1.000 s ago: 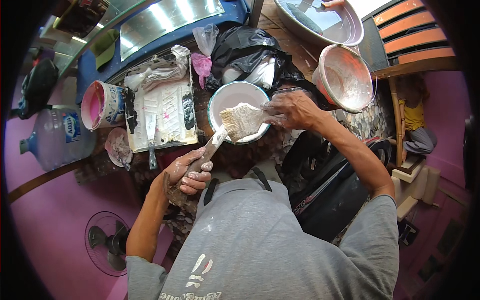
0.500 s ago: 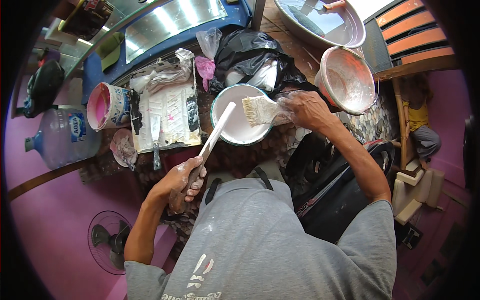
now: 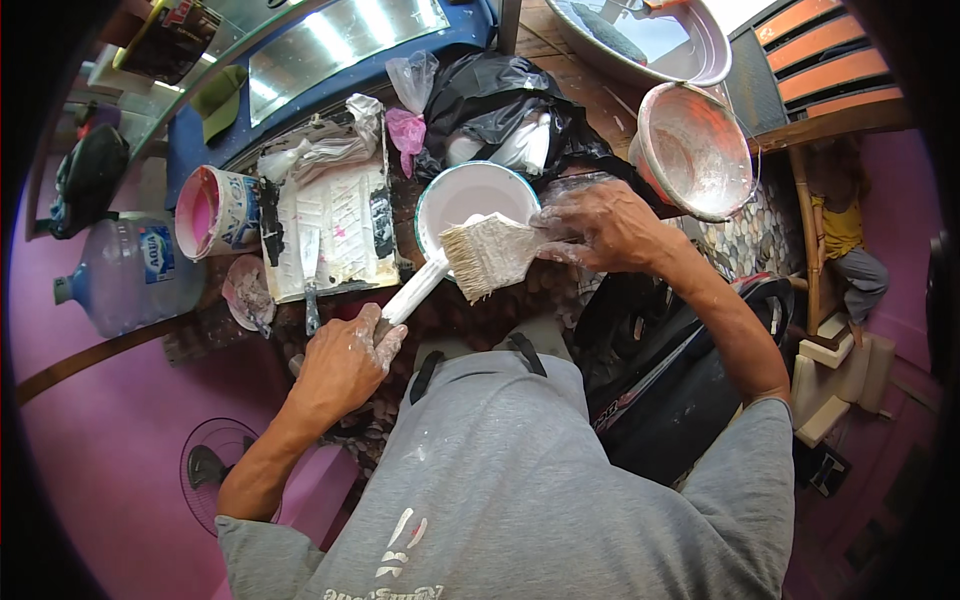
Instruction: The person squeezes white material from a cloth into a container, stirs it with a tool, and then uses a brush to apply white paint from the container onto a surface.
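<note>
My left hand (image 3: pixel 345 358) is closed around a flat wooden stick (image 3: pixel 410 293), white with paint toward its far end. The stick slants up to the near rim of a round paint bucket (image 3: pixel 428 205), where the brush hides its tip. In my right hand (image 3: pixel 610 225) is a wide paintbrush (image 3: pixel 500 255), its pale bristles pointing left and down. The brush hangs over the near right side of the bucket, in front of the stick. Whitish paint shows inside the bucket. White smears mark the fingers of both hands.
Left of the bucket lies a paint tray (image 3: pixel 345 250) with a scraper (image 3: pixel 311 270). Beyond are a pink-stained tub (image 3: pixel 212 215) and water jug (image 3: pixel 140 270). A black plastic bag (image 3: pixel 500 95) sits behind; an empty-looking bucket (image 3: pixel 695 150) and basin (image 3: pixel 690 60) stand right.
The stick has swung down and its far end has dropped to the bucket's rim. My right hand has turned the brush downward, nearer me. My left hand has shifted slightly left.
</note>
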Action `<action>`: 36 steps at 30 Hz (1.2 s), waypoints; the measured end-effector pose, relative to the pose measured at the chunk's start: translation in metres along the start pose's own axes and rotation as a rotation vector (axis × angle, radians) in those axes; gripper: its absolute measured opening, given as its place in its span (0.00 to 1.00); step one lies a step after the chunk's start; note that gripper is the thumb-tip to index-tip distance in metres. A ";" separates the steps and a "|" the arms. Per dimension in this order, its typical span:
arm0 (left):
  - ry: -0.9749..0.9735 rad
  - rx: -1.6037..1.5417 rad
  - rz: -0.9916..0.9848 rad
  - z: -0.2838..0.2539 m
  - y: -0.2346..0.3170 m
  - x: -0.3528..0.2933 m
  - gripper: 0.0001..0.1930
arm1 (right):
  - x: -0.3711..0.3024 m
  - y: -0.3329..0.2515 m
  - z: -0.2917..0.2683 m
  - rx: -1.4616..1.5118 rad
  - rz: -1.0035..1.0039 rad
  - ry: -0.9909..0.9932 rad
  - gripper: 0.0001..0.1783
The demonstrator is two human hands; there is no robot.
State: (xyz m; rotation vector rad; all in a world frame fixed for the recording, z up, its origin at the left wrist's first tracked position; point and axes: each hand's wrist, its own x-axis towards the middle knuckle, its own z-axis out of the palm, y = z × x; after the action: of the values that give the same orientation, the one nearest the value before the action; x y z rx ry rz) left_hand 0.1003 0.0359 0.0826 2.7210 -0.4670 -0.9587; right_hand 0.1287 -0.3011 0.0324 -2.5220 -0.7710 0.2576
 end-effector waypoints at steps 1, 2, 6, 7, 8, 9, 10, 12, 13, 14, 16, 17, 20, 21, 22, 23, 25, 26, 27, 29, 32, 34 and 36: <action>0.013 0.022 -0.010 -0.001 0.003 0.000 0.17 | 0.004 0.002 0.004 0.001 0.003 0.003 0.20; 0.026 0.044 -0.019 -0.002 0.005 0.000 0.17 | 0.009 0.006 0.010 0.008 -0.069 0.007 0.20; 0.109 0.085 0.028 0.001 0.004 0.000 0.17 | 0.029 0.012 0.005 -0.017 -0.037 -0.131 0.20; 0.135 0.093 0.023 0.002 0.003 -0.001 0.17 | 0.030 0.016 0.005 -0.017 -0.038 -0.131 0.20; 0.160 0.101 0.017 0.004 0.002 -0.002 0.16 | 0.031 0.021 0.006 -0.035 0.004 -0.123 0.19; 0.160 0.101 0.015 0.005 0.001 -0.003 0.16 | 0.031 0.026 0.006 -0.052 0.045 -0.114 0.19; 0.155 0.076 0.000 0.006 0.000 -0.004 0.16 | 0.030 0.029 0.007 -0.072 0.078 -0.117 0.18; 0.150 0.051 -0.015 0.007 -0.001 -0.006 0.16 | 0.028 0.034 0.009 -0.115 0.085 -0.121 0.16; 0.134 0.047 -0.041 0.008 -0.001 -0.007 0.16 | 0.028 0.036 0.010 -0.159 0.090 -0.125 0.15; 0.119 0.043 -0.066 0.008 -0.002 -0.008 0.16 | 0.026 0.038 0.013 -0.157 0.089 -0.124 0.15; 0.113 -0.010 -0.094 0.007 -0.002 -0.009 0.16 | 0.021 0.041 0.020 -0.198 0.092 -0.067 0.12; 0.107 -0.064 -0.120 0.007 -0.003 -0.009 0.16 | 0.018 0.042 0.021 -0.198 0.090 -0.064 0.12; 0.200 -0.092 -0.068 0.012 -0.008 -0.011 0.16 | 0.003 0.045 0.025 -0.194 0.146 -0.027 0.14; 0.202 -0.091 -0.070 0.011 -0.008 -0.011 0.16 | -0.001 0.044 0.024 -0.194 0.144 -0.026 0.14; 0.169 -0.091 -0.094 0.010 -0.008 -0.011 0.16 | -0.006 0.038 0.020 -0.137 0.187 0.003 0.15; 0.136 -0.091 -0.119 0.010 -0.009 -0.011 0.16 | -0.010 0.034 0.019 -0.080 0.229 0.032 0.17; 0.151 -0.159 -0.104 0.016 -0.016 -0.009 0.16 | -0.025 0.034 0.028 -0.092 0.262 0.053 0.19; 0.164 -0.226 -0.088 0.016 -0.019 -0.007 0.17 | -0.030 0.033 0.033 -0.103 0.296 0.073 0.21; 0.165 -0.224 -0.082 0.013 -0.021 -0.006 0.17 | -0.034 0.031 0.035 -0.105 0.300 0.078 0.21; -0.105 -0.632 -0.251 0.009 -0.022 -0.002 0.17 | -0.038 0.026 0.039 0.005 0.389 -0.014 0.24; -0.194 -0.756 -0.283 0.007 -0.022 0.002 0.17 | -0.040 0.016 0.039 0.018 0.335 0.071 0.23; -0.267 -0.763 -0.297 0.008 -0.023 0.006 0.17 | -0.041 0.012 0.043 0.035 0.297 0.126 0.22; -0.285 -0.770 -0.306 0.006 -0.020 0.008 0.18 | -0.038 0.007 0.049 0.063 0.206 0.274 0.20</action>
State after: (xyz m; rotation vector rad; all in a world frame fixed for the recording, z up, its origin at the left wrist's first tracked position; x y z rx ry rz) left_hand 0.1069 0.0509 0.0674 1.9869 0.2552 -1.2763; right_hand 0.0851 -0.3083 -0.0124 -2.5074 -0.3913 0.0019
